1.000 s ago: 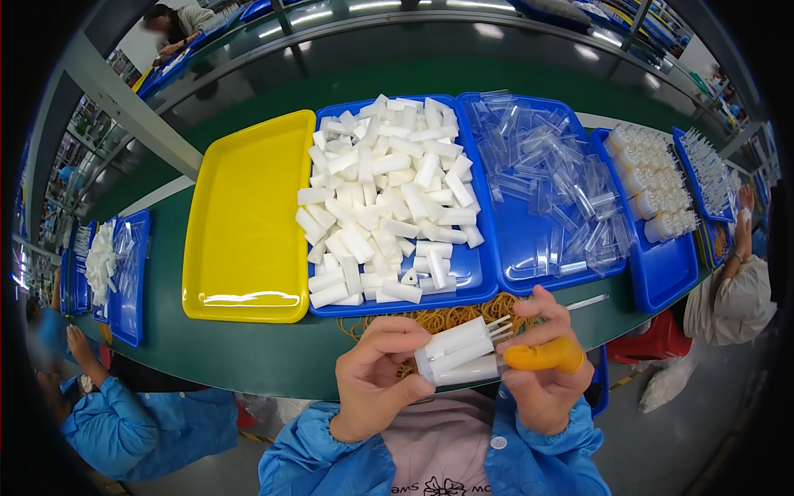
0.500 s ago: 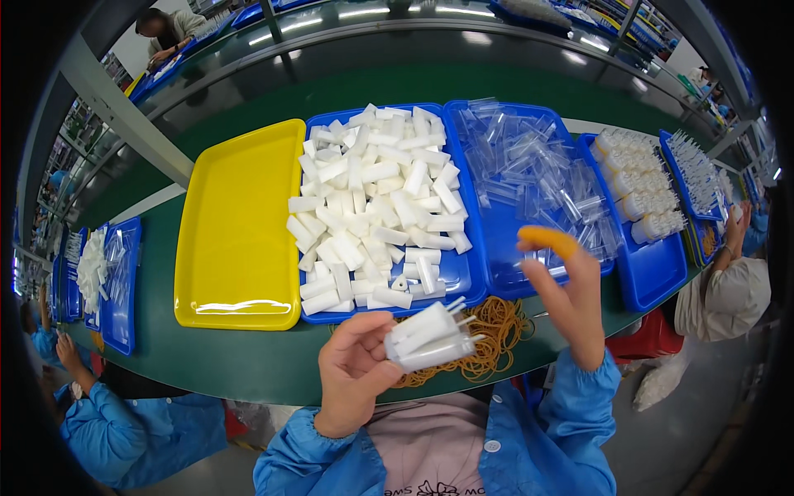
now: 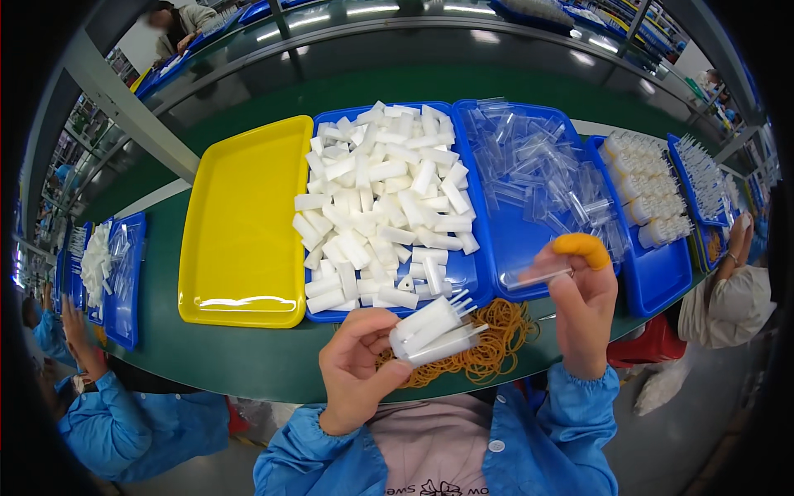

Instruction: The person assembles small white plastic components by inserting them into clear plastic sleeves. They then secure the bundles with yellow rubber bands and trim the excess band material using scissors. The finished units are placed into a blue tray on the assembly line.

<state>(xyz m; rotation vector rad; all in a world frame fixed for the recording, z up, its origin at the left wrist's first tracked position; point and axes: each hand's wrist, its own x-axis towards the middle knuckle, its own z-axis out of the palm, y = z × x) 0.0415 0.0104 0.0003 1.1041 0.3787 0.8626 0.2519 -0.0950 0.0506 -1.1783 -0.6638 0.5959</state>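
Our left hand (image 3: 357, 364) holds a grip closed on a bundle of white plastic pieces (image 3: 432, 331), long axis pointing up-right. Our right hand (image 3: 579, 306), just right of it and raised above the tabletop, pinches a clear plastic tube (image 3: 538, 273).

Blue sleeves (image 3: 579, 413), orange finger cot (image 3: 581, 246)

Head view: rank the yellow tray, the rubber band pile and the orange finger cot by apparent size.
1. Yellow tray, clearly largest.
2. Rubber band pile, partly hidden behind the hands.
3. Orange finger cot, smallest, though nearer the camera.
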